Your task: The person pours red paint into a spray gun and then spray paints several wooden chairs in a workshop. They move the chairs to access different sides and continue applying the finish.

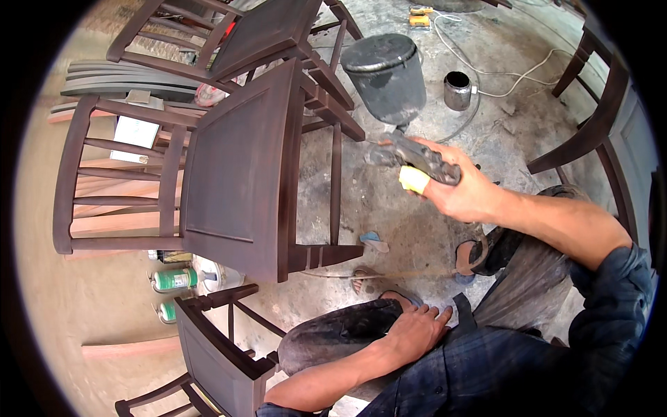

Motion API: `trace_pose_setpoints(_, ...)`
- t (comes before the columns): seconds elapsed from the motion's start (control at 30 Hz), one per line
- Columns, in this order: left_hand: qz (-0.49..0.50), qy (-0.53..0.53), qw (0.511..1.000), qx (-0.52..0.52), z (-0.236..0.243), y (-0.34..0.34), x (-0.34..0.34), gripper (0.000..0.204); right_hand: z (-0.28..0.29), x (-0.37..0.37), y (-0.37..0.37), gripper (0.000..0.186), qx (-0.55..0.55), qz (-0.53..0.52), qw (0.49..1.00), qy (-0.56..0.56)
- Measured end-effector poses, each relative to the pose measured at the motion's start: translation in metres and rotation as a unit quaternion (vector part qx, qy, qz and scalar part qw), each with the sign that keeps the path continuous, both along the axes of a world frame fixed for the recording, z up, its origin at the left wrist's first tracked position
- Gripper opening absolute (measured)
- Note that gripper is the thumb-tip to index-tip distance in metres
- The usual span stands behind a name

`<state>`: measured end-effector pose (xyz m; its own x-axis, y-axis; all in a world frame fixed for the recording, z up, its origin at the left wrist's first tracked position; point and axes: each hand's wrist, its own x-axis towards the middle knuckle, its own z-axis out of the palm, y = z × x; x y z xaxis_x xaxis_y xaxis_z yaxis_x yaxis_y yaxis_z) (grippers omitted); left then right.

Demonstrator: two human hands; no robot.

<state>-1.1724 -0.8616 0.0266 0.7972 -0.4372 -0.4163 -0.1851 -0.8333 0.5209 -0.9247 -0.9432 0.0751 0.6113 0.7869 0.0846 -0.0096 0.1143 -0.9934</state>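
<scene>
My right hand (464,187) is wrapped round the handle of a spray gun (422,157), raised above the floor. On top of the gun sits a dark, paint-stained cup (386,80), tilted a little. Something yellow (414,179), perhaps tape, shows by my fingers. My left hand (417,331) rests by my left knee, fingers stretched out, with nothing in it. To the left of the gun, a dark brown wooden chair (240,163) lies on its side, its panelled seat facing me and its slatted back pointing left.
More dark chairs lie at the upper left (260,35), lower left (219,358) and right (590,132). An open metal can (457,92), a pale cord (514,93) and a yellow tool (420,19) are on the concrete floor. Green bottles (175,279) and wooden strips (128,208) lie at left.
</scene>
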Motion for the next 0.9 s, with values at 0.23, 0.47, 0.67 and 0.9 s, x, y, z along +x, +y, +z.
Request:
trace_pose_setpoints(0.23,0.001,-0.014,1.0,-0.004,-0.002,0.0,0.0,0.042,-0.023,-0.015,-0.007,0.048,0.01,0.028,1.0,0.009)
trace_pose_setpoints(0.47,0.002,-0.017,1.0,-0.007,-0.009,0.002,-0.002,0.043,-0.006,0.019,0.018,0.044,0.005,-0.016,1.0,-0.024)
trace_pose_setpoints(0.67,-0.004,-0.008,1.0,0.018,-0.008,-0.001,-0.006,0.044,0.01,0.036,0.034,0.039,-0.053,-0.069,0.996,-0.013)
trace_pose_setpoints(0.9,-0.003,0.007,0.999,0.036,-0.009,-0.003,0.002,0.044,0.008,-0.004,0.008,0.044,-0.043,0.009,0.999,0.012)
